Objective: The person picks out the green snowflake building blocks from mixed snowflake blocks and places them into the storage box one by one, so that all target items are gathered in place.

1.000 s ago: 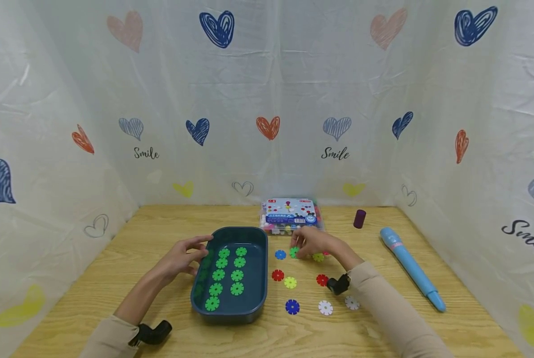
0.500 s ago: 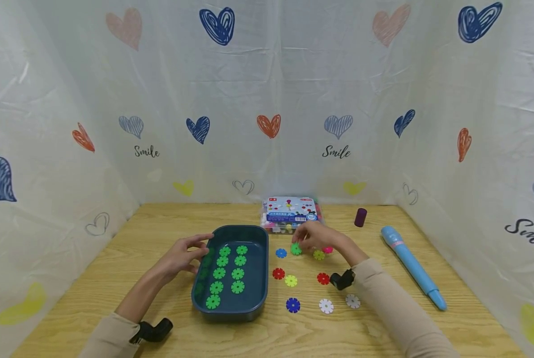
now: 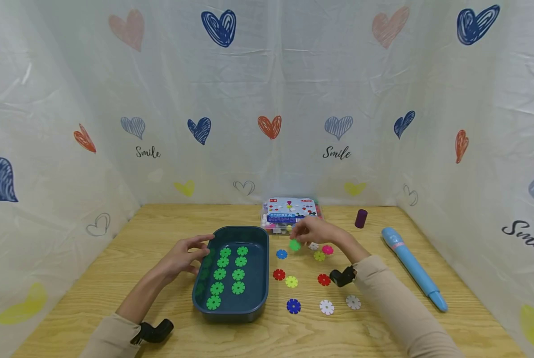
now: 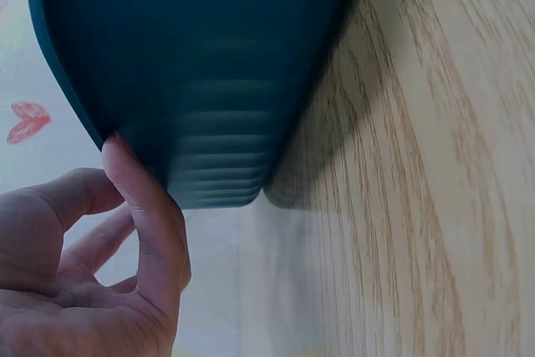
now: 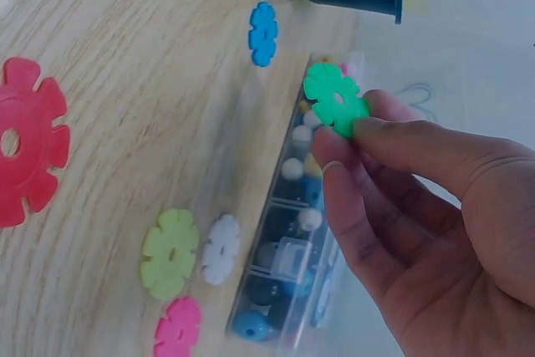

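Observation:
A dark blue-green tray [image 3: 231, 318] stands left of centre in the head view, with two columns of green notched flower-shaped discs [image 3: 219, 274] lying in it. My left hand [image 3: 179, 258] holds its left rim near the far corner. In the left wrist view, a fingertip of that hand [image 4: 109, 265] lies against the tray's outer wall [image 4: 209, 56] just at the rim. Between thumb and fingertips, my right hand [image 3: 318, 232] pinches one green disc [image 5: 336, 98], raised above the table in front of the clear plastic box [image 3: 289, 211].
Right of the tray lie loose discs: light blue [image 3: 281, 254], red [image 3: 278, 274], yellow [image 3: 291, 282], dark blue [image 3: 293, 306], white [image 3: 327, 307] and pink [image 3: 327, 249]. A purple cylinder [image 3: 361, 219] and a light-blue microphone-shaped object [image 3: 414, 268] stand farther right. Beads show inside the box.
My right hand has lifted the green disc off the table, slightly up and away. A white disc formerly behind the fingers now shows. The left hand and tray stay in place.

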`<state>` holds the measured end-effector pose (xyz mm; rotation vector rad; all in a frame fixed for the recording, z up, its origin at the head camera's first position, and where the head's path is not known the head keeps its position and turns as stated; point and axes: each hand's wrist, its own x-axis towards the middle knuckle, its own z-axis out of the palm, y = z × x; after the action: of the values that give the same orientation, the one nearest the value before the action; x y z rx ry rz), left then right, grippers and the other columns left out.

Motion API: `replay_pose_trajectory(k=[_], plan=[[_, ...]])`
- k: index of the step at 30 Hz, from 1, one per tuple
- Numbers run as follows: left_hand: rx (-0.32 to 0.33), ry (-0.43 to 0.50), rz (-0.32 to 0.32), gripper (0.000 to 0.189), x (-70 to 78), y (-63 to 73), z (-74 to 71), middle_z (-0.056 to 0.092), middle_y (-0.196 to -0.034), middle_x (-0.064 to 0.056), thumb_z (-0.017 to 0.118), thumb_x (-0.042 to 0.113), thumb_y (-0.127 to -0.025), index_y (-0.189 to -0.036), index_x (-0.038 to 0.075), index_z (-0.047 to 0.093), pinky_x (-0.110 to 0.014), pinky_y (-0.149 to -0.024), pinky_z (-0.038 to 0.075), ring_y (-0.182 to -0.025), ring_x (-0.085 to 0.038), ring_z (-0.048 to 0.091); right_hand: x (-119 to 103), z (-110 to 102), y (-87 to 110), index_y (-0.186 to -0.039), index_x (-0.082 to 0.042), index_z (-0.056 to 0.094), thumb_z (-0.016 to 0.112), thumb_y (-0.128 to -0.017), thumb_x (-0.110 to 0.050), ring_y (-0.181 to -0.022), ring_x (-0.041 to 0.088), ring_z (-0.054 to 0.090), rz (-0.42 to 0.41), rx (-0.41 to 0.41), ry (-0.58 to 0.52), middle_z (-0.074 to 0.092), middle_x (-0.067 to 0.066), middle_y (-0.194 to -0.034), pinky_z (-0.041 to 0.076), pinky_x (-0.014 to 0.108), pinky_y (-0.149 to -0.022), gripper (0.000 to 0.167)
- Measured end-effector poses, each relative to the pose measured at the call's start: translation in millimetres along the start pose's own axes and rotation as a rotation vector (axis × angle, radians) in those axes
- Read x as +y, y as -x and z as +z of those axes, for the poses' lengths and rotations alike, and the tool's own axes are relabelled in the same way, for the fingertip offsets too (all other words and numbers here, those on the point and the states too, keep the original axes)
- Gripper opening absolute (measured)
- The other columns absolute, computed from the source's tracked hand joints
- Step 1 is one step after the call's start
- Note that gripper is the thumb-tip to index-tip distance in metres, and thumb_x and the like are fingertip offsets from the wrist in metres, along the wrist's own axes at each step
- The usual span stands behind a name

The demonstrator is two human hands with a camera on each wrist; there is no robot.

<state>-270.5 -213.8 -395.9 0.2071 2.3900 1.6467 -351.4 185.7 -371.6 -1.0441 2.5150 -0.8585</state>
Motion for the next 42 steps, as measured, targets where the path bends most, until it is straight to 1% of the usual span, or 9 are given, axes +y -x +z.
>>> replay_pose_trajectory(k=[7,11,17,21,24,29,34,36,42], plan=[[-0.012,0.005,0.019,0.051,0.3,0.4,0.2,0.045,-0.124,-0.019,0.056,0.016,-0.1,-0.148,0.008,0.041,-0.027,-0.056,0.055,-0.083,-0.019,0.058,-15,-6,-3.5,-0.107,0.002,0.07,0.057,-0.097,-0.004,-0.084,0.04,0.068,-0.064,-0.007,0.02,0.072,0.016,-0.094,0.059,0.046,-0.074,0.018],[-0.015,0.006,0.024,0.051,-0.3,0.2,-0.2,0.045,-0.124,-0.02,0.056,0.016,-0.1,-0.148,0.007,0.042,-0.027,-0.056,0.055,-0.083,-0.019,0.058,-26,-9,-5.1,-0.106,0.001,0.071,0.058,-0.097,-0.005,-0.084,0.039,0.069,-0.077,-0.003,0.052,0.072,0.015,-0.094,0.06,0.042,-0.073,0.017],[0.001,-0.002,0.002,0.05,-2.0,-0.4,0.1,0.045,-0.125,-0.019,0.057,0.017,-0.099,-0.147,0.009,0.044,-0.026,-0.058,0.056,-0.084,-0.019,0.059,-40,-9,-8.8,-0.104,-0.002,0.072,0.059,-0.096,-0.005,-0.077,0.022,0.069,-0.09,-0.005,0.092,0.073,0.011,-0.092,0.059,0.032,-0.071,0.015],[0.01,-0.007,-0.005,0.049,-2.6,-0.8,0.2,0.045,-0.125,-0.019,0.057,0.016,-0.099,-0.147,0.01,0.044,-0.027,-0.058,0.056,-0.085,-0.02,0.059,-49,-7,-10.2,-0.104,-0.003,0.071,0.059,-0.096,-0.006,-0.073,0.009,0.065,-0.084,-0.016,0.082,0.072,0.01,-0.092,0.059,0.033,-0.072,0.015],[0.007,-0.01,0.003,0.05,-2.4,-1.1,0.2,0.046,-0.125,-0.019,0.057,0.017,-0.099,-0.147,0.01,0.044,-0.027,-0.058,0.056,-0.085,-0.02,0.059,-57,-6,-11.7,-0.105,-0.004,0.071,0.06,-0.096,-0.007,-0.073,0.006,0.064,-0.071,-0.025,0.074,0.072,0.009,-0.092,0.059,0.033,-0.072,0.015],[0.006,-0.006,0.001,0.049,-2.6,-1.6,0.2,0.046,-0.124,-0.019,0.057,0.016,-0.099,-0.147,0.01,0.044,-0.026,-0.058,0.055,-0.084,-0.02,0.059,-71,-2,-17.0,-0.104,-0.007,0.072,0.06,-0.096,-0.007,-0.076,0.014,0.068,-0.086,-0.042,0.077,0.072,0.007,-0.094,0.058,0.031,-0.068,0.015],[0.004,-0.005,0.003,0.049,-2.8,-1.6,1.0,0.046,-0.122,-0.019,0.057,0.015,-0.099,-0.146,0.01,0.045,-0.026,-0.057,0.055,-0.083,-0.02,0.059,-83,6,-25.4,-0.106,-0.005,0.072,0.059,-0.097,-0.006,-0.083,0.028,0.07,-0.122,-0.082,0.071,0.072,0.009,-0.095,0.059,0.036,-0.072,0.016],[0.003,-0.005,0.005,0.049,-2.8,-1.6,1.1,0.046,-0.121,-0.018,0.057,0.015,-0.099,-0.146,0.009,0.045,-0.026,-0.057,0.055,-0.083,-0.019,0.058,-89,9,-28.8,-0.107,-0.004,0.071,0.059,-0.097,-0.006,-0.085,0.03,0.07,-0.129,-0.097,0.069,0.072,0.009,-0.096,0.059,0.032,-0.073,0.017],[-0.005,-0.01,0.011,0.05,-2.3,-0.8,0.3,0.046,-0.122,-0.019,0.057,0.016,-0.099,-0.147,0.008,0.044,-0.026,-0.057,0.056,-0.083,-0.018,0.059,-102,19,-37.3,-0.109,-0.006,0.072,0.06,-0.096,-0.006,-0.084,0.016,0.069,-0.16,-0.132,0.114,0.074,0.006,-0.1,0.057,0.021,-0.074,0.017]])
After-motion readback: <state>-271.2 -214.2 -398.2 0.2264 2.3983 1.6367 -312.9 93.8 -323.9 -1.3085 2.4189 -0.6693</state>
